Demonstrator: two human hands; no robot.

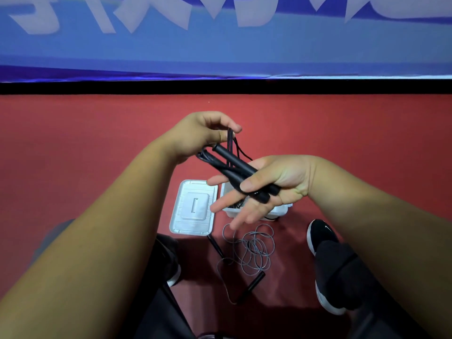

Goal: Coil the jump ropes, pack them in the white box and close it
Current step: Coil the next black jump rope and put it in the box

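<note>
Across right fingers (225,200), handles (236,165), left hand (195,133) pinching cord (229,143)

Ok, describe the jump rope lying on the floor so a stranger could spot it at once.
On the red floor, look just this side of the open white box and its lid. The loose jump rope lies there, sprawled grey cord with black handles, unlike the bundled jump rope held in the left hand and right hand.

One wide-angle head-worn camera faces forward and down at the red floor (367,133).
</note>
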